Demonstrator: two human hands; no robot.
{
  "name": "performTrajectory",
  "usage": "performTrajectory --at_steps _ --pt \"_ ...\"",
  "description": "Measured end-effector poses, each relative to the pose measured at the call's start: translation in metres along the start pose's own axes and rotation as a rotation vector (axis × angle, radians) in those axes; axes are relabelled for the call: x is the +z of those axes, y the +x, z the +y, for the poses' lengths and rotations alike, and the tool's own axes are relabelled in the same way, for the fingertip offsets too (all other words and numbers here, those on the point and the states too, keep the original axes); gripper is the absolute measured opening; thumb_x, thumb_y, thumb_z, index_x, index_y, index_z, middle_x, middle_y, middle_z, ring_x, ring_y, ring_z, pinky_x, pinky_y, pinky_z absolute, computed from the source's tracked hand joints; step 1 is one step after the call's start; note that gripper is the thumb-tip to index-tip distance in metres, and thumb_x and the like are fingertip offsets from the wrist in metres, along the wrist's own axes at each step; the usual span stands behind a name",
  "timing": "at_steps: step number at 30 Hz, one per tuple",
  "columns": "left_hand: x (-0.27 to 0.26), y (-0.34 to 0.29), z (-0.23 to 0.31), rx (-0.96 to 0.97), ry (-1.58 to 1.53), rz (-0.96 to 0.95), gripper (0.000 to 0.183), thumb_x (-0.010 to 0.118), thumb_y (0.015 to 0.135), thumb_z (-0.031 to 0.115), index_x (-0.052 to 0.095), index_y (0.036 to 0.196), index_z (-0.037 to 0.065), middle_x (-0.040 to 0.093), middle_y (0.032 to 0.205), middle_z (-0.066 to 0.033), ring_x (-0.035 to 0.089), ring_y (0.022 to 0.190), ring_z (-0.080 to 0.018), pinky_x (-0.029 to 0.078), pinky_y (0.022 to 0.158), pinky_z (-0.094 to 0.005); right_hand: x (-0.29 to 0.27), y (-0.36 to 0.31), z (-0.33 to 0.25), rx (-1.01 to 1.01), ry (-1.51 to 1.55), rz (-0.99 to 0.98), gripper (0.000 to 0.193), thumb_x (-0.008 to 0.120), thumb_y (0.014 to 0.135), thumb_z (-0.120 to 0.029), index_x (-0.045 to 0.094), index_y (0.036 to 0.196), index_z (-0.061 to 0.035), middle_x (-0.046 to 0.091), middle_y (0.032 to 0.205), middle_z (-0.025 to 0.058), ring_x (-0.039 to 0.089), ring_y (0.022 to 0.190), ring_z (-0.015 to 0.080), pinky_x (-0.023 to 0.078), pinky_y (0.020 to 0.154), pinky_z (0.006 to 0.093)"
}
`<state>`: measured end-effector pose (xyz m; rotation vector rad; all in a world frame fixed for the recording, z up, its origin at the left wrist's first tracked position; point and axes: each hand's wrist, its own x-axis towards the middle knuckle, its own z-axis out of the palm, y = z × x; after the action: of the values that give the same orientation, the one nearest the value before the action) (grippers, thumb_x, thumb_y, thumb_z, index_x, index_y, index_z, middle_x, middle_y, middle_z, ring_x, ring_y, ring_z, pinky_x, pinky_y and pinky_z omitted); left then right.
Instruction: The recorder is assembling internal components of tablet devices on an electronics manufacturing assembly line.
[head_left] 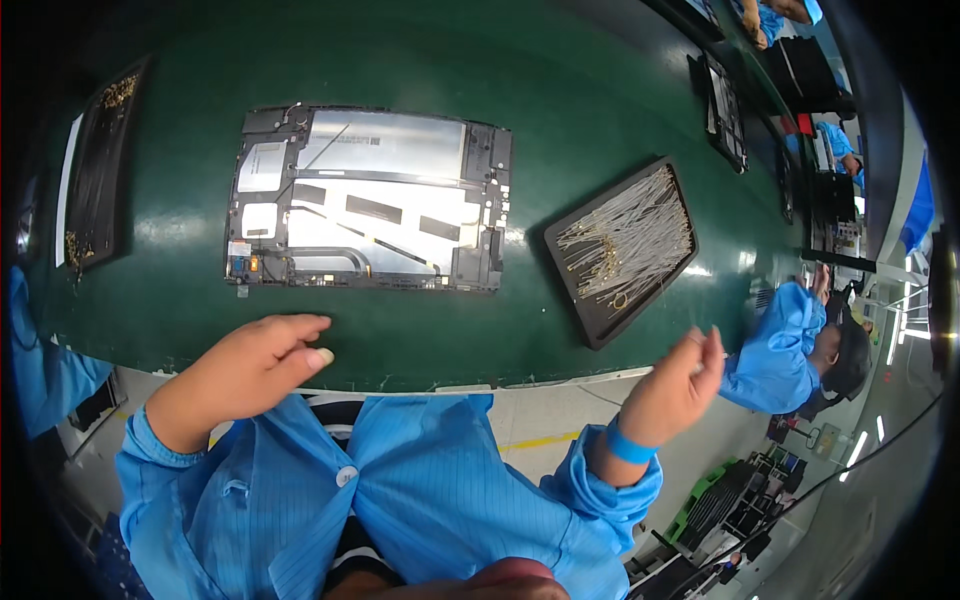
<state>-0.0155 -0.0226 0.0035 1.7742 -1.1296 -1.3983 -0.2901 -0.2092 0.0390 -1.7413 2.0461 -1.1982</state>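
Observation:
My left hand [255,365] hovers at the table's near edge, below an opened flat electronic device. Its fingers are stretched out, the thumb is apart from them, and it holds nothing. The device [380,195] lies flat, with a black frame, silver panels, black strips and thin cables. My right hand [672,393], with a blue band at the wrist, is raised near the table edge, below and right of a black tray. Its fingers are loosely bent, the tips slightly apart, with nothing visible between them. The black tray [590,325] holds many thin whitish cables [635,240] with gold-coloured ends.
Another dark tray [125,190] with black cables and gold-coloured ends sits at the far left of the green table [400,345]. Another device [725,110] lies at the back right. A co-worker in blue [780,350] is at the right; a blue sleeve [50,370] shows at the left.

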Motion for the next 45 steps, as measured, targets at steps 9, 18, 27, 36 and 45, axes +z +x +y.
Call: performTrajectory --at_steps 9,18,27,36,45 --pt "0.019 0.011 0.016 0.646 0.236 0.339 0.028 0.057 0.074 0.015 0.053 0.099 0.003 0.055 0.091 -0.0142 0.053 0.080 -0.0295 0.044 0.069 -0.0343 0.032 -0.075 -0.051 0.132 0.768 -1.093 0.022 0.055 0.076 -0.001 0.050 0.098 -0.0021 0.056 0.082 0.0047 0.050 0.073 0.0073 0.042 0.065 0.0186" --pt "0.032 0.028 0.009 0.651 0.355 0.311 0.022 0.059 0.068 0.011 0.058 0.089 0.007 0.053 0.084 -0.0092 0.053 0.076 -0.0257 0.044 0.066 -0.0328 0.052 -0.091 -0.045 0.440 0.767 -1.463 0.028 0.056 0.076 -0.002 0.049 0.103 -0.0048 0.055 0.080 0.0005 0.047 0.066 0.0046 0.039 0.056 0.0173" --pt "0.038 0.046 0.017 0.694 0.508 0.557 0.019 0.059 0.066 0.011 0.057 0.084 0.007 0.050 0.083 -0.0064 0.046 0.089 -0.0259 0.039 0.072 -0.0349 0.058 -0.077 -0.053 0.663 0.831 -1.155 0.031 0.050 0.078 -0.006 0.042 0.108 -0.0034 0.055 0.082 0.0097 0.049 0.057 0.0124 0.041 0.050 0.0232" --pt "0.041 0.058 0.007 0.553 0.638 0.567 0.018 0.062 0.064 0.011 0.058 0.081 0.010 0.050 0.085 -0.0028 0.045 0.092 -0.0240 0.035 0.077 -0.0341 0.075 -0.079 -0.068 0.367 0.866 -0.793 0.042 0.037 0.087 -0.025 0.029 0.118 0.0014 0.054 0.092 0.0127 0.051 0.070 0.0161 0.043 0.064 0.0281" --pt "0.042 0.059 0.010 0.539 0.640 0.573 0.017 0.061 0.065 0.011 0.058 0.081 0.010 0.051 0.085 -0.0034 0.045 0.092 -0.0238 0.035 0.078 -0.0341 0.092 -0.096 -0.056 -0.023 0.730 -0.567 0.044 0.027 0.089 -0.032 0.025 0.115 0.0023 0.052 0.101 0.0152 0.053 0.074 0.0180 0.045 0.066 0.0284"
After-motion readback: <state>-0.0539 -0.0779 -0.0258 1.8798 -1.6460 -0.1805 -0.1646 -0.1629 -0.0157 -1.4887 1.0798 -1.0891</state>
